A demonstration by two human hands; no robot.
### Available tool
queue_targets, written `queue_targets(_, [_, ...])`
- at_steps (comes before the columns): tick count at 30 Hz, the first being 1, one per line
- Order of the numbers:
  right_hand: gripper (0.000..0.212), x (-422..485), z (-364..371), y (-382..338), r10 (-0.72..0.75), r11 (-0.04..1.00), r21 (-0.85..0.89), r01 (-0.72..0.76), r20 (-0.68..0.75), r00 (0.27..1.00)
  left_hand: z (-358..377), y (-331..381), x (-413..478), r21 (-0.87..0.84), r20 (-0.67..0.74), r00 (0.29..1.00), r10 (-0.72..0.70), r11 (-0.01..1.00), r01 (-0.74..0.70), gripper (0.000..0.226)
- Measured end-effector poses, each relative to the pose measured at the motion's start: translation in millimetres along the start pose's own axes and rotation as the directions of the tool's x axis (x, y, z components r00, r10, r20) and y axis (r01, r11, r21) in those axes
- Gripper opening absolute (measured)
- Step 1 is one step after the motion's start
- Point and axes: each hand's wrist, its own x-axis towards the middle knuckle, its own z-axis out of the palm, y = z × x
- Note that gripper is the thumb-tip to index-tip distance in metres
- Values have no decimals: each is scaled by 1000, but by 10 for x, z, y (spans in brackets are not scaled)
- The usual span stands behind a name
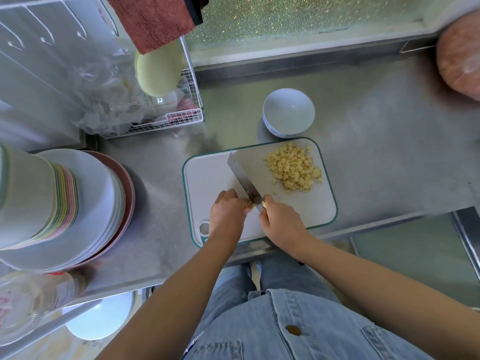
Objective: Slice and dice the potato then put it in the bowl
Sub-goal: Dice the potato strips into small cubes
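A white cutting board point(215, 178) with a green rim lies on the steel counter. A heap of diced potato point(293, 171) sits at the board's far right. My left hand point(227, 213) holds down a small remaining potato piece point(248, 203) with curled fingers. My right hand point(279, 219) grips the handle of a cleaver point(242, 176), whose blade stands against that piece and points away to the left. An empty white bowl point(288, 113) stands just beyond the board.
Stacked plates and bowls point(78, 203) fill the counter at the left. A wire basket point(166, 120) with plastic bags stands at the back left, a red towel point(155, 19) hanging above it. A round reddish object point(459, 63) sits at the far right. The counter's front edge is just below the board.
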Motion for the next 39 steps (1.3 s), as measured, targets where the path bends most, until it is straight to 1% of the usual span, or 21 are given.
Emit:
queue_targets(3, [17,11,-48,38,-3,999,43,3,-20,1000,-16,-18,-44,-56,-45,999,6,998,-9,26])
queue_targets(5, [13,2,-79,54,-7,998,66,9,-33,999,-11,-53,-81,-64,-82,996,25,997,-30,36])
queue_targets(7, [8,-19,-120,45,-23,996,83,26,-35,999,2,-89,-100,-80,-126,992,26,996,-37,37])
queue_targets(10, [7,-47,-153,27,-46,997,67,46,-9,999,8,-102,-105,-82,-148,989,29,996,-41,27])
queue_targets(14, [6,-70,-133,5,-33,999,32,32,31,999,29,-90,-89,-96,-159,987,31,994,-47,9])
queue_targets(17, [10,-54,-89,-13,-23,1000,19,22,32,999,59,-90,-70,-114,-179,984,24,993,-45,3])
queue_targets(22, [7,3,31,-11,-7,1000,21,6,39,999,82,-105,-28,-103,-144,989,34,993,-49,9])
queue_targets(28, [23,-7,78,30,-29,1000,6,29,9,1000,60,-102,-24,-66,-137,990,29,997,-38,14])
queue_targets(30, [22,5,69,26,-38,999,12,38,12,999,54,-116,-25,-35,-136,990,44,998,-49,15])
queue_targets(33, [18,53,43,15,-51,998,-31,52,39,998,31,-112,-24,4,-89,994,64,998,-64,20])
queue_targets(36, [22,45,19,3,-61,996,-58,63,50,997,-6,-81,-31,19,-54,998,38,999,-37,23])
queue_targets(39, [24,38,7,19,-59,997,-52,61,32,998,-18,-53,-37,18,-70,998,11,1000,-9,22])
